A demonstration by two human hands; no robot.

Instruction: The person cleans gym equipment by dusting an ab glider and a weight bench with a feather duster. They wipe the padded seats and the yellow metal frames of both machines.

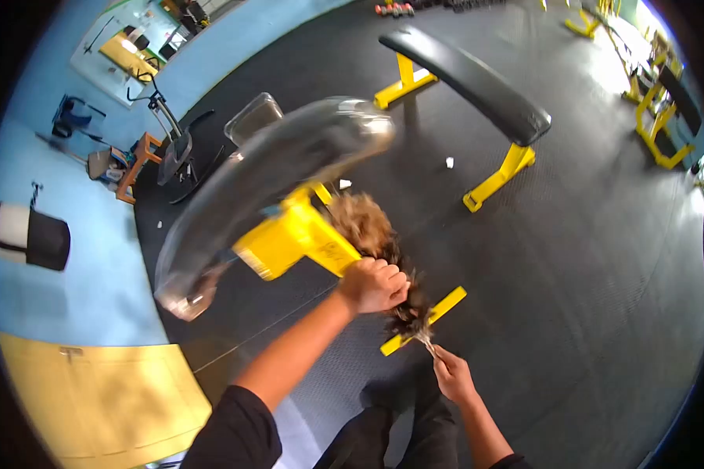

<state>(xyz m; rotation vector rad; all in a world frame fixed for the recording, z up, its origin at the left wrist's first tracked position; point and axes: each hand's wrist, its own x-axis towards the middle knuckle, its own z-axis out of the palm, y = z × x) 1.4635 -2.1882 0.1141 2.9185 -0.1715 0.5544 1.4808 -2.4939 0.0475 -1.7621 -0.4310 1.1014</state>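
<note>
My right hand (454,377) is closed around the thin handle of a feather duster (365,223). Its brown, fluffy feathers stretch up and left, alongside the yellow frame (301,234) of an exercise bench. Around that frame's bar, my left hand (374,285) is wrapped in a fist, and the feathers pass just beside its knuckles. Above the frame, the bench's black pad (266,180) looks shiny and smeared by motion. The yellow foot bar (450,305) shows on the floor near the duster's handle end. Part of the frame is hidden behind my left hand and the feathers.
Another black-padded bench (469,78) with yellow legs stands ahead. An exercise bike (176,148) and a wooden stool (139,166) are by the blue wall. A yellow panel (102,399) lies at lower left. Small white pieces (450,162) dot the black floor. Yellow-framed machines (665,129) stand far right.
</note>
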